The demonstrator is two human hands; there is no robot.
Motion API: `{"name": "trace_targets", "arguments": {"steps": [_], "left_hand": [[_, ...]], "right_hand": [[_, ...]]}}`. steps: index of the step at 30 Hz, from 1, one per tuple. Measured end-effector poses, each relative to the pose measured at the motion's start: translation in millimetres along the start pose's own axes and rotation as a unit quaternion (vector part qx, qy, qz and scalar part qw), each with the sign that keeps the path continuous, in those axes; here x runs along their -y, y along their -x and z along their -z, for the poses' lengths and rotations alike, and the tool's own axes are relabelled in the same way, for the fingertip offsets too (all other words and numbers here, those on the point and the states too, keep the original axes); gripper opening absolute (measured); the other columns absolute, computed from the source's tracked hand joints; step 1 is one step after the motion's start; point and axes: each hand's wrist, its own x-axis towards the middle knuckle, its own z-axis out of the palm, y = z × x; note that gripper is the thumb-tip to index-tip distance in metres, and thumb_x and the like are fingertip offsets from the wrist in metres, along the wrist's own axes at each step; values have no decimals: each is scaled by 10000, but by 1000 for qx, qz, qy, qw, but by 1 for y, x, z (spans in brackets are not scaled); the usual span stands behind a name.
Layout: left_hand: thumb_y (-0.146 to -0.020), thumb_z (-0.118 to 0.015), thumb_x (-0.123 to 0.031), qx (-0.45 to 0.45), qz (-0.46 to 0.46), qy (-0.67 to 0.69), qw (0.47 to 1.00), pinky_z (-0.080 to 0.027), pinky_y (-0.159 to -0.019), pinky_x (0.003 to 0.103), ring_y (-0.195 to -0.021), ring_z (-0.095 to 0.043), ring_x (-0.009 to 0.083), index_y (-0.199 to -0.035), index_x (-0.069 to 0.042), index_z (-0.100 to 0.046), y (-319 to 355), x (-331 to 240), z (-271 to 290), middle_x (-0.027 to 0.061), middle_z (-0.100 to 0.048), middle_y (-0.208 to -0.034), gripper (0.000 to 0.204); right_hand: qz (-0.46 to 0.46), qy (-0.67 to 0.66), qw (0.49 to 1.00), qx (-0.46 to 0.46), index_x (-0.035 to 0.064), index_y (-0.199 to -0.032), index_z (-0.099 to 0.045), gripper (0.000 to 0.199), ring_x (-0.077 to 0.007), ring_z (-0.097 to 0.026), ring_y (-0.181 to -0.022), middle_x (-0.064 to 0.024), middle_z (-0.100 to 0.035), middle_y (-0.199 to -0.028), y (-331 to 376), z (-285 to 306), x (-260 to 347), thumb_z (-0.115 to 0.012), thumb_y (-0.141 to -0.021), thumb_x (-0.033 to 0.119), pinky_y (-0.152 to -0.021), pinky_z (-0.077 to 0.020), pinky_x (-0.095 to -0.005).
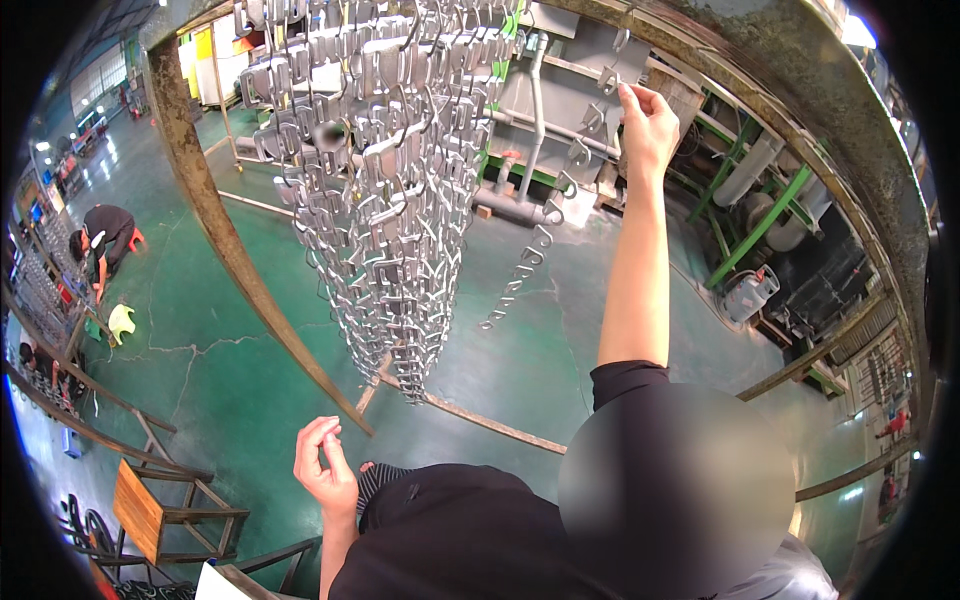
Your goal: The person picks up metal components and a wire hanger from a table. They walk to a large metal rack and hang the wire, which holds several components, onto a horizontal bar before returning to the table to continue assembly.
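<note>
My right hand [647,122] is raised high and pinches the top of a string of grey metal hooks [535,245], which hangs in a curve down toward the floor. To its left, a big dense cluster of shiny metal clips [385,190] hangs from a rusty frame [215,215] and tapers to a point. My left hand [325,470] is low, near my chest, well below the cluster. Its fingertips are drawn together against the thumb, and I see nothing between them. Black sleeves and a black top fill the lower middle.
A green concrete floor [250,360] lies below. A wooden stool [150,510] stands at the lower left. A person in black [100,240] crouches at the far left by racks. Grey pipes, green supports and a gas cylinder [750,292] are at the right.
</note>
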Motion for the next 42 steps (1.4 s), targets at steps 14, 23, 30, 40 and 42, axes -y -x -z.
{"name": "trace_targets", "arguments": {"steps": [14,23,30,40,42], "left_hand": [[-860,-483,94,7,-4,17,1000,-504,-653,268,-762,-613,183,-946,27,-616,-4,2,-14,134,-632,-943,172],[-858,-480,91,1,20,8,1000,-508,-666,271,-767,-617,181,-946,19,-616,-3,2,-11,130,-635,-948,177],[-898,-468,61,9,-2,4,1000,-468,-637,245,-779,-598,147,-977,-3,-617,-2,9,-5,113,-628,-991,180],[-907,-472,49,11,17,3,1000,-473,-645,246,-802,-602,149,-984,0,-613,3,21,1,113,-627,-1009,168],[-892,-473,62,10,21,5,1000,-486,-657,257,-797,-606,161,-972,8,-611,3,22,1,122,-630,-991,168]], "right_hand": [[161,283,944,-49,109,-761,-667,271,-291,-646,-781,-66,-664,-838,-13,-13,7,-681,-767,380,-699,-499,-411],[14,258,961,99,104,-970,-701,454,-240,-635,-850,-62,-642,-888,67,5,-36,-710,-738,494,-764,-495,-376],[39,288,955,64,108,-826,-716,292,-287,-654,-760,-77,-669,-796,77,-17,-56,-681,-790,395,-698,-503,-396],[-90,297,927,212,130,-1020,-709,479,-241,-641,-886,-69,-654,-900,139,-7,-111,-723,-722,503,-791,-495,-383],[-93,287,930,209,134,-1042,-702,484,-241,-634,-915,-76,-648,-911,155,-8,-112,-738,-713,488,-807,-490,-381]]}}
